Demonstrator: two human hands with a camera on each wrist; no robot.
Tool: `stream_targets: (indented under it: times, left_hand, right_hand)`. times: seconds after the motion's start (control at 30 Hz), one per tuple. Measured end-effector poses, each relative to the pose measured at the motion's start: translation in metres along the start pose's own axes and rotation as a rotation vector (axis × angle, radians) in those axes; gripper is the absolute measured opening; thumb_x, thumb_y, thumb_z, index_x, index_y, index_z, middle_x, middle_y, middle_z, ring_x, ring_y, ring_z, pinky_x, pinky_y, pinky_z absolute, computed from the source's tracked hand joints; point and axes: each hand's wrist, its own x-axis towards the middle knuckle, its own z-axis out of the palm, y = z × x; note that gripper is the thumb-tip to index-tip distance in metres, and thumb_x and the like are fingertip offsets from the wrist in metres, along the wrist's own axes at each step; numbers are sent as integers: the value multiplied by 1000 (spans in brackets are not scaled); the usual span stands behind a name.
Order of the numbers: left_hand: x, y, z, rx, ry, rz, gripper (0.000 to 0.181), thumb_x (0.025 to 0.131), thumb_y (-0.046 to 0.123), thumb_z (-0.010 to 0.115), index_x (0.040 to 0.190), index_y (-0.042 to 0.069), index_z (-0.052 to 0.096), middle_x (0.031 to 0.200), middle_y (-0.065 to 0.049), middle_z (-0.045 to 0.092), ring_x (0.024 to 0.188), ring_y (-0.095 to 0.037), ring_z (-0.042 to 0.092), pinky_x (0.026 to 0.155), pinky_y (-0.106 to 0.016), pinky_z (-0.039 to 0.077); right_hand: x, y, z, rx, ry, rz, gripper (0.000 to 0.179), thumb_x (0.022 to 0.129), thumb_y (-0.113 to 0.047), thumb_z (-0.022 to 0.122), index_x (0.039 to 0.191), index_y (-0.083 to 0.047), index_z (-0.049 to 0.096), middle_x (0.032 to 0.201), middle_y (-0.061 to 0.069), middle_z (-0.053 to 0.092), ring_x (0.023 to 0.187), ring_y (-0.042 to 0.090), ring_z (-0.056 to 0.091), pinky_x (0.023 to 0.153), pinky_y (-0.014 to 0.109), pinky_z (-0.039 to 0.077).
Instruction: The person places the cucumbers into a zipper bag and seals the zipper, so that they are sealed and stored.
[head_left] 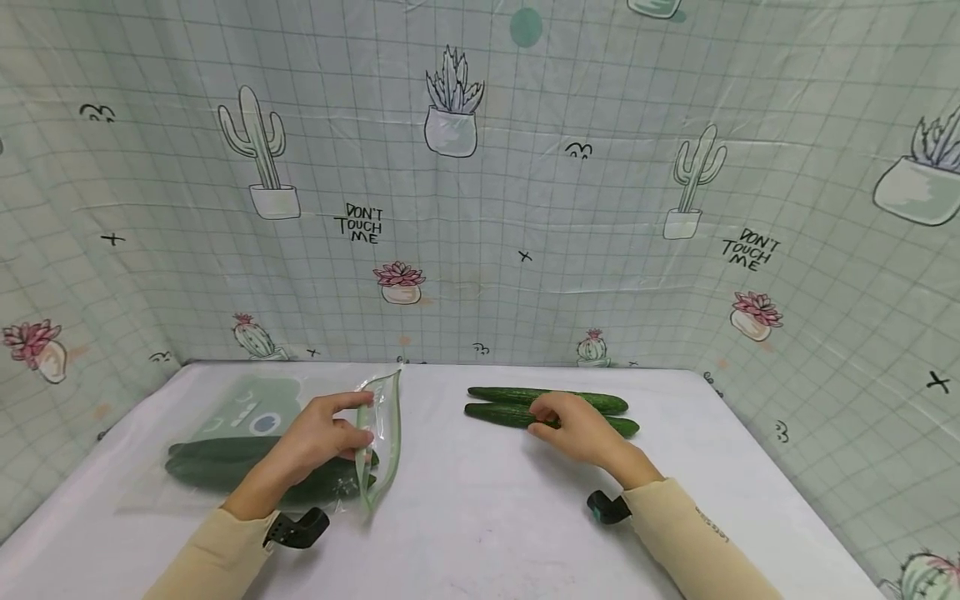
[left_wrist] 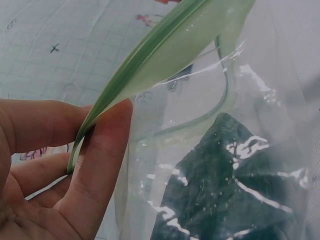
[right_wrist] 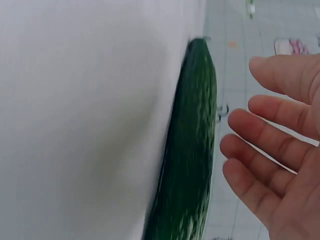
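Observation:
My left hand point(head_left: 315, 437) holds the open mouth of a clear zip bag point(head_left: 397, 437) lying on the left of the table. In the left wrist view, the bag's green zip edge point(left_wrist: 135, 57) runs between the thumb and fingers. Dark green cucumbers point(head_left: 217, 467) lie inside the bag, seen through the plastic. To the right, two more cucumbers lie side by side, a far one point(head_left: 510, 392) and a near one point(head_left: 495, 414). Over these hovers my right hand point(head_left: 577, 429), fingers loosely bent. The right wrist view shows its fingers point(right_wrist: 260, 132) apart from a cucumber point(right_wrist: 192, 130).
A white cloth covers the table point(head_left: 480, 517). Behind and at both sides hangs a checked curtain point(head_left: 480, 208) printed with potted cacti. Each wrist carries a black strapped device, one on the left point(head_left: 300, 529) and one on the right point(head_left: 606, 507).

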Motion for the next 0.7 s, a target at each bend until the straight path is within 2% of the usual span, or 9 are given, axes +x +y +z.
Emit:
stream_targets:
  times: [0.1, 0.2, 0.3, 0.4, 0.63, 0.7]
  left_hand:
    - [0, 0, 0, 1, -1, -1, 66, 84, -2, 66, 144, -6, 36, 104, -23, 66, 76, -28, 67, 71, -40, 57]
    - [1, -1, 0, 4, 2, -3, 66, 85, -2, 66, 144, -5, 37, 112, -25, 63, 76, -28, 67, 70, -40, 57]
    - [2, -1, 1, 3, 3, 2, 66, 85, -1, 66, 144, -5, 37, 124, -26, 56, 75, -27, 67, 70, -40, 57]
    - [2, -2, 0, -3, -6, 6, 66, 85, -1, 66, 144, -6, 36, 128, -27, 53, 75, -27, 68, 71, -39, 57]
    - [2, -3, -2, -4, -9, -1, 66, 85, -1, 66, 144, -7, 36, 108, -26, 63, 73, -26, 68, 72, -39, 57]
    - [3, -3, -2, -3, -7, -5, 66, 84, -1, 66, 143, -7, 36, 109, -26, 63, 72, -26, 68, 72, -39, 57]
  right_hand:
    - [-2, 10, -5, -38, 31, 26, 27, 88, -25, 70, 111, -11, 67, 104, -2, 63, 98, 16, 58, 85, 37, 48]
    - [-3, 19, -9, -60, 41, 52, 30, 88, -24, 71, 113, -9, 66, 108, 0, 62, 102, 20, 58, 88, 40, 48]
    - [-5, 26, -11, -81, 34, 81, 32, 87, -23, 72, 114, -8, 65, 108, 2, 60, 103, 22, 58, 88, 42, 48]
    - [-6, 32, -11, -109, 16, 96, 33, 86, -22, 73, 115, -7, 65, 107, 4, 60, 103, 24, 57, 88, 44, 48]
    - [-4, 40, -8, -154, -21, 120, 38, 85, -24, 74, 118, -10, 63, 110, 4, 59, 109, 28, 56, 93, 48, 45]
    - [-5, 42, -7, -164, -36, 128, 40, 85, -24, 74, 121, -10, 62, 113, 5, 59, 111, 29, 55, 94, 48, 44]
